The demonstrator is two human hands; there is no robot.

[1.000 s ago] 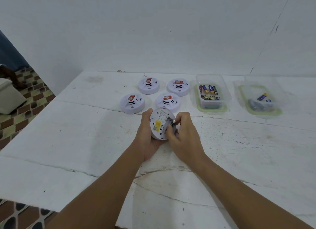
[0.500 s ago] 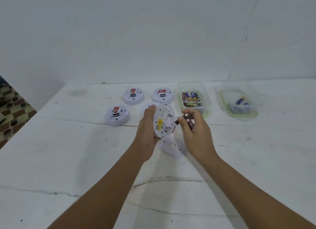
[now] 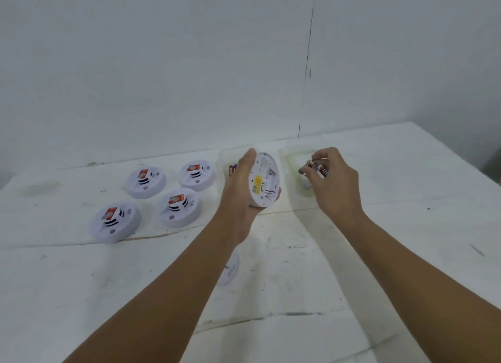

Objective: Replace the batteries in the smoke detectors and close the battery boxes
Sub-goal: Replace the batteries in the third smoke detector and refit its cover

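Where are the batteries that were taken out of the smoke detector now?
In the head view, the right hand pinches the batteries above the right-side container, right of the smoke detector.

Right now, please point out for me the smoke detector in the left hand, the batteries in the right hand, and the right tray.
Smoke detector [image 3: 264,182]: head view, on its open back.
Batteries [image 3: 322,170]: head view, on a dark casing between the fingers.
Right tray [image 3: 294,158]: head view, on its left rim.
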